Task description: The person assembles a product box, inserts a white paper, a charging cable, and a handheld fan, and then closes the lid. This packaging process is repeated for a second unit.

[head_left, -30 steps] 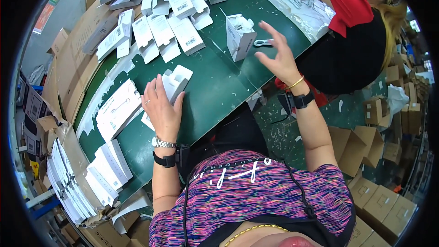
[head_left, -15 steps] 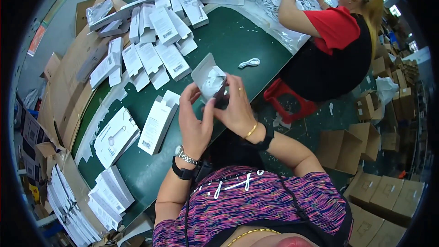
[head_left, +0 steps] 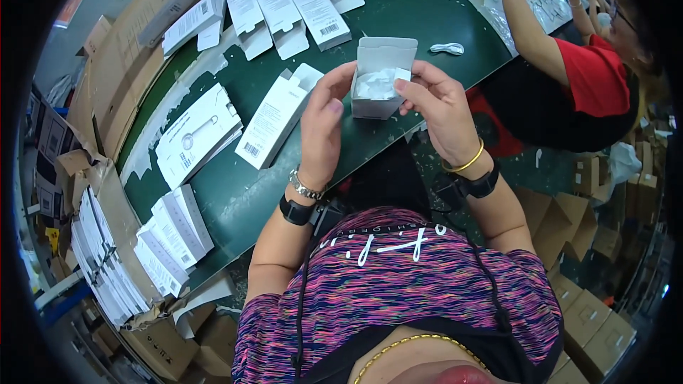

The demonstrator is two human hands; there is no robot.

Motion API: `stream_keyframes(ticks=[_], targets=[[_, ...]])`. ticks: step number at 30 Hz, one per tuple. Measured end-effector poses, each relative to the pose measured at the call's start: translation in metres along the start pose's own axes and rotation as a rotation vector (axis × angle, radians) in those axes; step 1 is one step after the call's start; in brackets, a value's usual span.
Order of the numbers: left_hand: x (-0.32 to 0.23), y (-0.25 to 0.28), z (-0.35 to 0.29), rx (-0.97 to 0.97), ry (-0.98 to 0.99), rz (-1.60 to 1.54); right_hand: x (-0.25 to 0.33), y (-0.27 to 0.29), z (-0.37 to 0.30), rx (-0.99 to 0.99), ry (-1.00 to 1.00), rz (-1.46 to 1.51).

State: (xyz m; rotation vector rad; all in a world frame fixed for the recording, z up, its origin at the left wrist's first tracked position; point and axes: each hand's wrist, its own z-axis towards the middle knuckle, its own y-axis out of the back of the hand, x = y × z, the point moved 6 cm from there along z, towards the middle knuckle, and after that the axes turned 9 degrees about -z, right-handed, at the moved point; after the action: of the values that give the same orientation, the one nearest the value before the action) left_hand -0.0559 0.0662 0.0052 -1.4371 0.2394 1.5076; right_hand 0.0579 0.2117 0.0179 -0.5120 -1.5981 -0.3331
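A small white carton [head_left: 377, 108] stands upright between my hands at the table's near edge, its lid raised at the back. Crumpled white wrapping [head_left: 376, 85] fills its mouth, hiding whatever lies beneath. My left hand [head_left: 322, 124] curls against the carton's left side, fingertips partly hidden behind it. With thumb and fingers, my right hand [head_left: 442, 105] pinches the carton's right side flap. Beyond the carton lies a small coiled white cable [head_left: 447, 48]. Left of my left hand, a long white box [head_left: 274, 121] rests with its end open.
Several white boxes [head_left: 279, 11] with open flaps lie at the back. Flat printed cartons [head_left: 196, 135] and a stack [head_left: 173, 238] are at left on the green table [head_left: 420, 7]. A co-worker in a red sleeve [head_left: 587, 75] sits at right; brown cartons [head_left: 583, 313] stand on the floor.
My view has shifted, so the table sits higher and further right. The carton has turned from tilted to upright, and my right hand's thumb and fingers are now on its side flap.
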Motion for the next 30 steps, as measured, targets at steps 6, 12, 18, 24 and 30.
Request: stream_keyframes(ticks=[6,12,18,24,30], targets=[[0.011,0.002,0.004,-0.051,0.298,-0.304,0.005,-0.006,0.000,0.018,0.078,-0.103],[0.008,-0.008,0.006,0.005,0.263,-0.243,0.007,-0.006,0.001,-0.011,0.081,-0.149],[0.008,-0.007,0.014,-0.023,0.181,0.076,0.012,-0.007,0.001,-0.032,0.161,-0.193],[0.013,-0.011,0.012,-0.067,0.205,-0.060,0.021,-0.009,0.000,-0.092,0.414,-0.215],[0.013,-0.012,0.009,-0.063,0.205,-0.145,0.019,-0.008,0.015,-0.001,0.128,-0.360]])
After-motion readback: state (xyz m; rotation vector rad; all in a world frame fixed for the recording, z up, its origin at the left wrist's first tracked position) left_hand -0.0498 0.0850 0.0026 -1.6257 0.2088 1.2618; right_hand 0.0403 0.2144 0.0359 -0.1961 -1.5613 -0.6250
